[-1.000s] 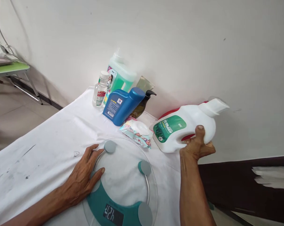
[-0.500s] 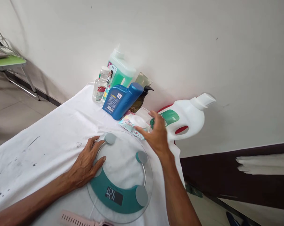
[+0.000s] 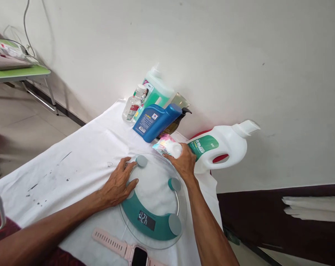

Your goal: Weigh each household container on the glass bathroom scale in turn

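Observation:
My left hand lies over the left edge of a round glass bathroom scale, its fingers apart and touching the scale. The scale has a green band, grey round pads and a lit display. Beyond its far edge, my right hand closes around a colourful pack of wet wipes with a white lid; part of the pack is hidden by the hand. Just right of that hand stands a large white detergent bottle with a green label. A blue bottle is behind the wipes.
Against the wall stand a green-liquid jug, a clear white-capped bottle and a dark pump bottle. A pink smartwatch lies at the near edge of the white tablecloth. A green-topped table is far left.
My right hand has come down from above the wipes and closed on the pack. My left hand keeps its place on the scale. The view has shifted, showing more of the watch.

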Tool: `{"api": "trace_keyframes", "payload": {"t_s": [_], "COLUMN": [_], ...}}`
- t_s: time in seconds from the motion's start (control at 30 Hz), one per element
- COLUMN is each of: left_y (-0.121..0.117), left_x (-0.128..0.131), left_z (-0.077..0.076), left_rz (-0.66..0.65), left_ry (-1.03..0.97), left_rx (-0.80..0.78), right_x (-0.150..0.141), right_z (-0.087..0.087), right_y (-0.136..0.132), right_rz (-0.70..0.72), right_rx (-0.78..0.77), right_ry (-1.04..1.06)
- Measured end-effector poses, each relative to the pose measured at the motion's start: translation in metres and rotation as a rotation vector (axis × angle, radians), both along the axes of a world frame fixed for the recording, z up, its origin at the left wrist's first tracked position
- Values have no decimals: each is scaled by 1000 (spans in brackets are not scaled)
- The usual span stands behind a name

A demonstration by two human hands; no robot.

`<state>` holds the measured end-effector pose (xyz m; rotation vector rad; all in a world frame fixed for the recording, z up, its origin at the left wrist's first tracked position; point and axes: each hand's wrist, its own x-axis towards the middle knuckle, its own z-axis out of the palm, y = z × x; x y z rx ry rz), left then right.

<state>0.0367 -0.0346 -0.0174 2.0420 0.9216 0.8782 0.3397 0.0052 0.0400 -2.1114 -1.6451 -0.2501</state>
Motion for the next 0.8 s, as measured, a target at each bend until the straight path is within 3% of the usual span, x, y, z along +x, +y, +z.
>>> {"api": "trace_keyframes", "payload": {"t_s": [0.1,0.17,0.27,0.33,0.43,0.53,0.7,0.8], "left_y": [1,1,3,4,7,10,12,12], "left_x": [-1,-1,-1,-1,-1,-1,-2,-3], "left_z": [-1,-2,-4,-6,-9,-12,-11,-6], "left_rz": [-7,-12,-22,-15,0,-1,13,3], "left_ry": [-2,6,10,5,-14,-43,-23,-8], "left_rx": [14,31,59,63,51,53,34,19], "right_x": [-7,-16,-38,-56,-83,-98,-83,-63], "right_z": [13,30,54,59,48,33,26,8], "right_y": [-32,-59,-98,-118,-136,-146,-173,-191], "right_rz": [35,69,169,249,324,309,191,-79], "right_rx": [185,223,122,-7,-202,-247,27,234], "right_ry": [-54,-70,-33,14,86,163,491,734]}}
